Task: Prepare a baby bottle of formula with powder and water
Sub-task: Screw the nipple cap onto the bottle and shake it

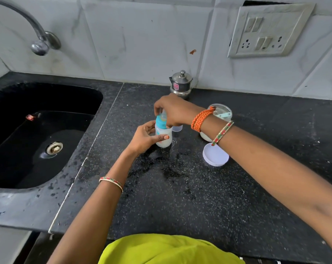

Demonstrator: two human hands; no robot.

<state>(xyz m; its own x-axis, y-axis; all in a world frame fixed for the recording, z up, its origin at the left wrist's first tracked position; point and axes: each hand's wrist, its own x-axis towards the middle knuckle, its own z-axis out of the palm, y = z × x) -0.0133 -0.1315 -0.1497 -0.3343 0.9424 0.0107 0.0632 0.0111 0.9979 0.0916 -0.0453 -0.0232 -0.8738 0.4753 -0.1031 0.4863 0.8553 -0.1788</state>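
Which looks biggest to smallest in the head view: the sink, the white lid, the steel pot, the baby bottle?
1. Sink
2. Baby bottle
3. White lid and steel pot: they look alike, and the pot stands farther back, so no ranking.

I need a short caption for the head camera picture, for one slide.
Left hand steadies a baby bottle of milky liquid on the black counter while the right hand grips its teal cap.

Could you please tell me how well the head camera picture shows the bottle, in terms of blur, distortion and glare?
In the head view, wide-angle distortion bends the tile lines and counter edge; the baby bottle is slightly soft, its top hidden by the right hand; the left hand reads clearly; lighting is even, with faint sheen on the wet counter.
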